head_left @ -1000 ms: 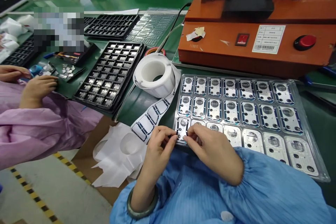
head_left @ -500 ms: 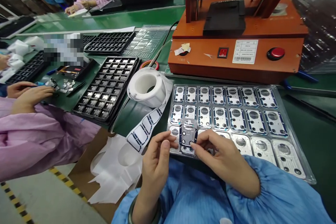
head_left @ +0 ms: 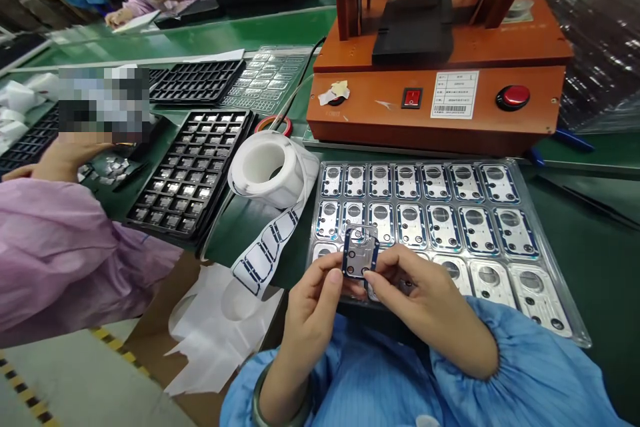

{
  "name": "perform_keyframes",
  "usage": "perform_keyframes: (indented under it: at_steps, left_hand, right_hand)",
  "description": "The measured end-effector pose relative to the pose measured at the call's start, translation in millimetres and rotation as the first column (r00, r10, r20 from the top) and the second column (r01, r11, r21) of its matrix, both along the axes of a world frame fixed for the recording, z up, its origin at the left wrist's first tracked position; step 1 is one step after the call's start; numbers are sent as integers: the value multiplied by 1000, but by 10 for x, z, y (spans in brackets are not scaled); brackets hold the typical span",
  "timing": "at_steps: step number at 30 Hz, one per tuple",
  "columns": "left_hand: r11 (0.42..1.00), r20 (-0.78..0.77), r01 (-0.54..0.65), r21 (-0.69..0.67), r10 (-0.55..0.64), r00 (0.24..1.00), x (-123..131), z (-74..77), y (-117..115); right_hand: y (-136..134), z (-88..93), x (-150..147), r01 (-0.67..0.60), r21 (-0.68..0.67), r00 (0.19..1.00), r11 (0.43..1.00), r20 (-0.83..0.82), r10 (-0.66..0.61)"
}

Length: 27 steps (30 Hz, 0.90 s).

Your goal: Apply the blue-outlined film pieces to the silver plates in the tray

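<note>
My left hand (head_left: pixel 313 310) and my right hand (head_left: pixel 425 303) pinch a small metal plate (head_left: pixel 360 252) with a dark blue adhesive frame, holding it upright just above the near left corner of a clear tray (head_left: pixel 580 330). The tray holds rows of similar metal plates (head_left: pixel 443 227). Both hands are closed on the plate's lower edge, thumbs facing me. Blue sleeves cover both forearms, and a green bangle sits on my left wrist.
A white roll of sticker liner (head_left: pixel 270 170) trails a strip (head_left: pixel 265 250) toward a pile of white backing paper (head_left: pixel 225 320). An orange press machine (head_left: pixel 435 80) stands behind the tray. Black part trays (head_left: pixel 193 170) lie left. A person in a pink sleeve (head_left: pixel 65 247) works at left.
The plate has been lifted out of the tray's near row and raised between both hands. The view has shifted a little, and the neighbour's hand moved back.
</note>
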State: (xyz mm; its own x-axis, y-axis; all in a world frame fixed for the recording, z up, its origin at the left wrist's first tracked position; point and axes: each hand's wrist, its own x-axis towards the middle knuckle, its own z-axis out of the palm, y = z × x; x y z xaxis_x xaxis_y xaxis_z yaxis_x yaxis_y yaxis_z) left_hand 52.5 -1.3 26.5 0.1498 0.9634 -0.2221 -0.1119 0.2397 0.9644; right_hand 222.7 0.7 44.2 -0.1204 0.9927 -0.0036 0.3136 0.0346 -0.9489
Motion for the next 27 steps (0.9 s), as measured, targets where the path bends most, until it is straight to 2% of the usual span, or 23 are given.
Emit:
perform_keyframes:
  at_steps: [9,16,21,27]
  left_hand:
    - [998,-122,-57,34,61,991,69,44,29]
    - [983,-191,-46,179,80,978,27,-3,2]
    - [938,-244,-102,331,189,951,55,31,17]
    - [924,-327,-173,342,290,900,73,1,16]
  right_hand:
    - [3,-37,-25,-29,7,999,1000,14,29]
    - [-11,-32,-23,-89,29,996,996,-16,90]
    - [-7,-20,-33,-158,47,987,986,-17,159]
    - [-14,-8,-42,-207,24,978,978,5,207]
